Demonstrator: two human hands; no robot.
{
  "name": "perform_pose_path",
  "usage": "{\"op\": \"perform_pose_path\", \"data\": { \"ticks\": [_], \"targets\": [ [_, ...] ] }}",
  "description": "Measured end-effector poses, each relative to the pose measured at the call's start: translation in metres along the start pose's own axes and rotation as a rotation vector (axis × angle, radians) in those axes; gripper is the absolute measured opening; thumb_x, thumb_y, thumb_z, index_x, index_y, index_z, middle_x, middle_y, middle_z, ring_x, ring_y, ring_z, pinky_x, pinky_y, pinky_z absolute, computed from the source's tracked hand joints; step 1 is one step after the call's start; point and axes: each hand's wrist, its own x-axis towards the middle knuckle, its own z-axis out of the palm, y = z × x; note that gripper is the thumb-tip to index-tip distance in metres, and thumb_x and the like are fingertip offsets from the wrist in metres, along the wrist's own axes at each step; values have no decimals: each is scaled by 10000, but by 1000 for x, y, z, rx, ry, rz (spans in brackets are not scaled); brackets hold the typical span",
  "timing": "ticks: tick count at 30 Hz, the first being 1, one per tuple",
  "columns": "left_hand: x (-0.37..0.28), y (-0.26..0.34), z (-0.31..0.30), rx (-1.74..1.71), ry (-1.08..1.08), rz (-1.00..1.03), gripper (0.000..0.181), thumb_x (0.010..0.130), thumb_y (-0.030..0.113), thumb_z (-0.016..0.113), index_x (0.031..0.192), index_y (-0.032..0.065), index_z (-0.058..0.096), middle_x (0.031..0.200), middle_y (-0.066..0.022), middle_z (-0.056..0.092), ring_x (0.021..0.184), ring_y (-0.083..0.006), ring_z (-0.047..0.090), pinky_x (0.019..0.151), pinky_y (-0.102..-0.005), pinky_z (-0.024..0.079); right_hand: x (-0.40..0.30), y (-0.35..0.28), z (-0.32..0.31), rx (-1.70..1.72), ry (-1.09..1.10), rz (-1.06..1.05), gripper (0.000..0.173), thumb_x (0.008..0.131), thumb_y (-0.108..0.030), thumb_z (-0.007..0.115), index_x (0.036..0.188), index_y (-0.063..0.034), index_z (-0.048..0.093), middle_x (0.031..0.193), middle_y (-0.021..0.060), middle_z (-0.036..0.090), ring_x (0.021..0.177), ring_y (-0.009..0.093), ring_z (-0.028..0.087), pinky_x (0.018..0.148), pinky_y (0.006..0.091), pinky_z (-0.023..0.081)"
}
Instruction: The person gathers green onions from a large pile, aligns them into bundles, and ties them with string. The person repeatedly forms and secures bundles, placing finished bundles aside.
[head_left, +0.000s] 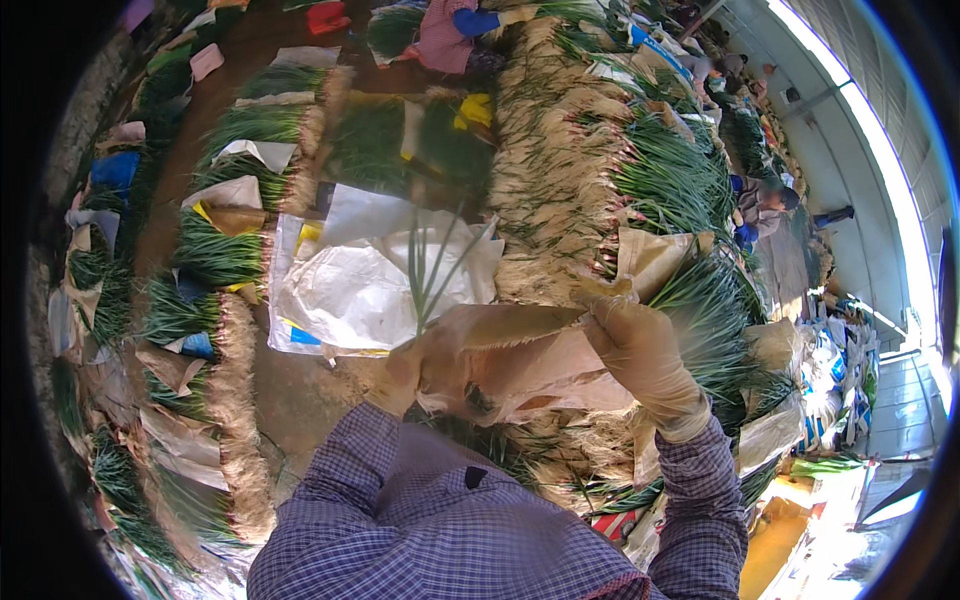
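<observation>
A light-brown woven sack (555, 367) with a frayed edge is stretched between my gloved hands. My left hand (401, 375) grips its left end; the fingers are blurred and partly hidden. A few green spring onion leaves (424, 289) stick up beside that hand, and I cannot tell whether it holds them. On the right, my right hand (649, 356) pinches the other end of the sack between thumb and fingers. White plastic sacks (360, 289) lie flat just beyond my left hand. Below the held sack, roots and leaves of spring onions (577, 450) show.
A long row of spring onions (667, 169) with pale roots runs along the right; another row (232, 255) with sacking lies left. A co-worker (450, 34) bends at the top. Another person (761, 210) is at the right, near stacked sacks (836, 367).
</observation>
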Motion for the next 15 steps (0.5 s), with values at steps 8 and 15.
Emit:
{"op": "perform_pose_path", "data": {
  "ticks": [8,15],
  "targets": [
    [12,25,5,-445,81,-131,398,983,202,481,1361,78,482,799,-81,606,606,-87,474,527,-210,428,45,-14,47,140,-106,-138,180,870,-196,605,991,-64,594,716,120,606,637,303,614,530,396,469],
    [75,10,-24,-561,175,-108,297,942,207,561,1187,41,587,709,-62,563,537,-99,473,495,-224,448,88,-11,82,132,-116,-120,240,874,-192,602,1078,-65,597,693,111,599,616,292,607,525,395,467]
  ]
}}
